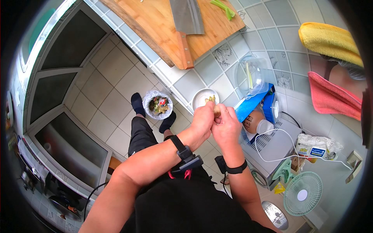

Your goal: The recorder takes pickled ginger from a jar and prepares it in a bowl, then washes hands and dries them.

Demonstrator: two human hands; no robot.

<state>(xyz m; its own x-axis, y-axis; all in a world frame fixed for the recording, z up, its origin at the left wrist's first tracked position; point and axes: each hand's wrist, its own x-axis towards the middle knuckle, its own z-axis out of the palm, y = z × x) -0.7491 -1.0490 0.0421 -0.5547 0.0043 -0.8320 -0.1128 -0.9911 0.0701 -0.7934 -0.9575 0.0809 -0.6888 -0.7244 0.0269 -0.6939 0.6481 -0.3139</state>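
Observation:
My left hand and my right hand meet at the near edge of the tiled counter. Between their fingertips they grip a small pale piece of food, perhaps ginger or garlic; the fingers cover much of it. Just beyond them is a small white bowl, with pale yellowish pieces at its right side, partly behind my fingers. Farther off, a cleaver with a wooden handle lies on a wooden cutting board, and green stalk pieces rest near the board's right corner.
A lined waste bin holding scraps stands on the floor between my feet. Right of the bowl are a clear plastic container, a blue box and a brown jar on a metal appliance. A white cable crosses there.

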